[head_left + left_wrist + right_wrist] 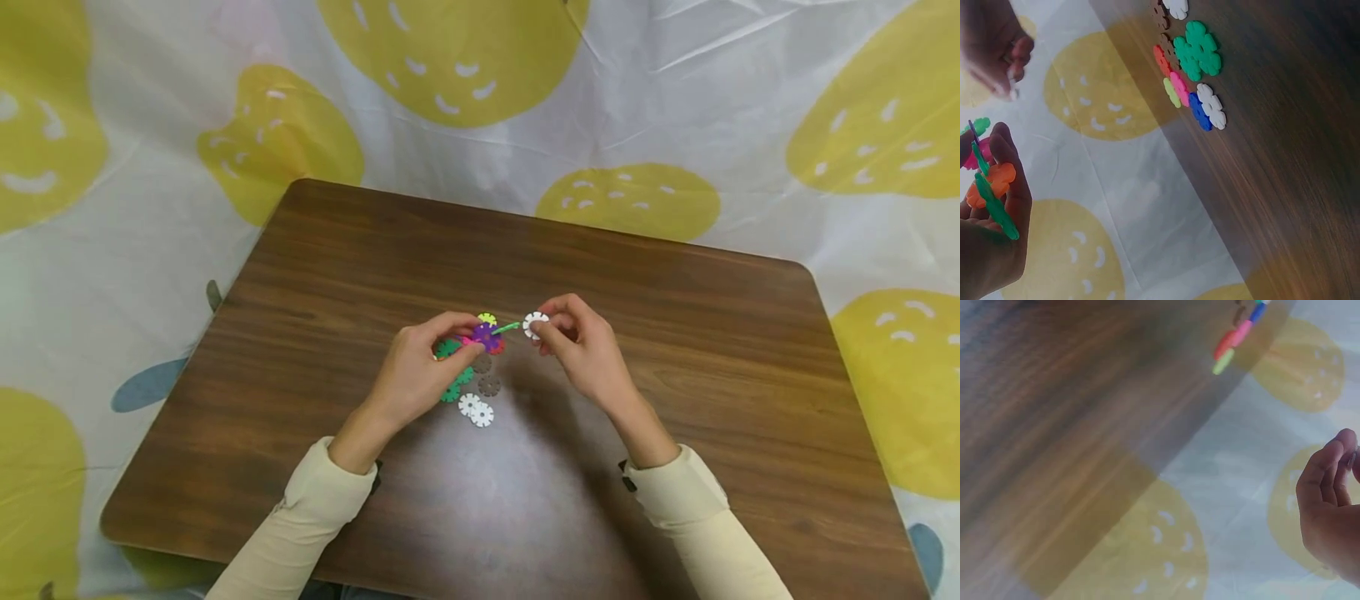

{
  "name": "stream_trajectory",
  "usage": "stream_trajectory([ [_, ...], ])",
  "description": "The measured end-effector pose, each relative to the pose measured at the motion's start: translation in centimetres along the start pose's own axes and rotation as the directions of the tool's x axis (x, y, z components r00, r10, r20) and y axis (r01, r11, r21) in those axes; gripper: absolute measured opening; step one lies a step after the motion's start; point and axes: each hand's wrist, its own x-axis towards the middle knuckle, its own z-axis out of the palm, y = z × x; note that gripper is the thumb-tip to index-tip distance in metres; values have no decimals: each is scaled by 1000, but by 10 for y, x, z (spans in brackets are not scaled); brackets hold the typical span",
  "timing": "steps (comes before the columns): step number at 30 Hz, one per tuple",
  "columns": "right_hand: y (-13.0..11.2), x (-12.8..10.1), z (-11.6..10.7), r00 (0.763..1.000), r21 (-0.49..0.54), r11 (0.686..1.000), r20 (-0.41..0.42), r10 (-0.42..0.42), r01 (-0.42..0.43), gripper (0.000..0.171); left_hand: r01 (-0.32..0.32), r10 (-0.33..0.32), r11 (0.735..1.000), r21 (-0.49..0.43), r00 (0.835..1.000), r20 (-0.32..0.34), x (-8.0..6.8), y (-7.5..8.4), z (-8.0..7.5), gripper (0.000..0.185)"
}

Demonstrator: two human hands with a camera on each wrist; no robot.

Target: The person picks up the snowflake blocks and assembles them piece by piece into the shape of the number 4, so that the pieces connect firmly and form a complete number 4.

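Observation:
In the head view my left hand [412, 371] grips a cluster of joined, notched plastic flower discs between thumb and fingers. A purple disc [486, 336] faces up there, and a bright green disc [506, 328] juts edge-on to the right. The left wrist view also shows an orange disc [1001, 178] and a darker green disc [997, 209] in that hand. Just right of the cluster, my right hand [588, 350] pinches a white disc [535, 325], apart from the green one by a small gap. In the right wrist view its fingers [1319, 475] mostly hide what they hold.
Loose discs lie on the brown table [712, 375] below the hands: white ones [482, 415], brown ones [489, 385] and green ones [1202, 47]. Blue [1200, 112], pink [1179, 89] and red-orange [1161, 60] discs lie beside them. A patterned cloth [480, 158] hangs behind the table.

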Motion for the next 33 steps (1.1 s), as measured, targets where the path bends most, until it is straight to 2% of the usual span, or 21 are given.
stream_trajectory([
  [7, -42, -7, -7, 1000, 64, 998, 5, -9, 9, 20, 45, -44, 999, -9, 999, 18, 1, -1, 0, 23],
  [13, -48, -7, -5, 999, 113, 993, -5, -37, 38, 17, 77, -75, 996, -35, 996, 46, 0, 0, -1, 23],
  [23, -53, -6, -5, 998, 135, 989, -31, -58, 61, 16, 103, -104, 995, 12, 992, 70, -1, -1, 1, 22],
  [33, -55, -7, -2, 997, 109, 991, -27, -78, 80, 17, 78, -79, 997, 16, 994, 72, -1, 3, 4, 23],
])
